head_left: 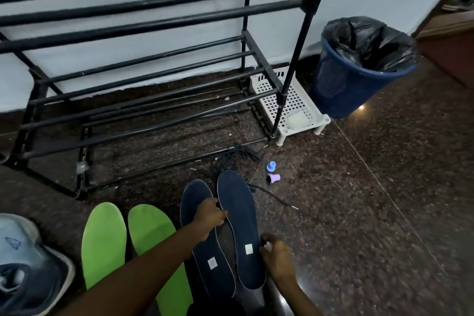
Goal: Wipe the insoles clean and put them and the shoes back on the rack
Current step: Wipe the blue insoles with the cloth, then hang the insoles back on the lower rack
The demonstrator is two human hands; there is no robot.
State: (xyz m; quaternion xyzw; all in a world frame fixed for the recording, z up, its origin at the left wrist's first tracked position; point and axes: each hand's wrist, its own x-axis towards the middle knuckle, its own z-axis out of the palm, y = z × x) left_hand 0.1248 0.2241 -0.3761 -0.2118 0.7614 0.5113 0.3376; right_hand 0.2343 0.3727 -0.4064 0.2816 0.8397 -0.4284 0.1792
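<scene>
Here, two foot-shaped navy insoles (241, 226) on speckled stone floor (359, 213).

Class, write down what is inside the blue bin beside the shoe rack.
A crumpled black bag lines the blue bin. Whether any rubbish lies in it cannot be seen: the bag's folds hide the bottom.
</scene>
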